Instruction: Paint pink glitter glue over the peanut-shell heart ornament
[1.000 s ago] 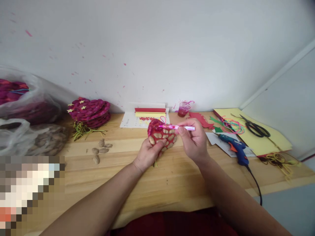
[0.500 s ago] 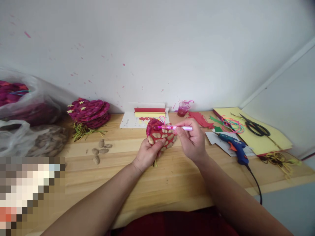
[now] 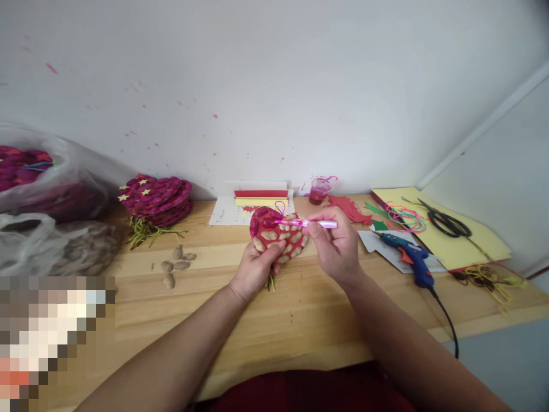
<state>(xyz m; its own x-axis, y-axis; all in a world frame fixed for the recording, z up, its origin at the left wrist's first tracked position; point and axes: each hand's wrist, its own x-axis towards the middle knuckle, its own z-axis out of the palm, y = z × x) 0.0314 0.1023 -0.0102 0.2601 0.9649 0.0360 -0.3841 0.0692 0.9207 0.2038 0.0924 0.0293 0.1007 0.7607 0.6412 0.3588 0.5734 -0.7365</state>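
Observation:
A round red craft piece [image 3: 292,239] covered in peanuts is held up over the table by my left hand [image 3: 256,265], thumb across its front. Its upper-left peanuts are wet magenta; the others are plain tan. A pink cord loop shows at its top and green strands hang below. My right hand [image 3: 337,243] pinches a paintbrush [image 3: 315,224] with a pale, pink-smeared handle. The magenta tip touches or nearly touches the peanuts near the painted part. Behind it stands a clear cup of magenta paint [image 3: 317,191].
To the left are stacked magenta peanut pieces [image 3: 160,197], loose peanuts [image 3: 168,279] and plastic bags [image 3: 64,166]. At right lie a blue glue gun [image 3: 407,250] with its cord, black scissors [image 3: 448,222], coloured cords [image 3: 405,217] and yellow paper [image 3: 476,246]. The wall is close behind.
The craft piece has turned slightly in my left hand, and its painted side has shifted left. The brush stays at nearly the same spot.

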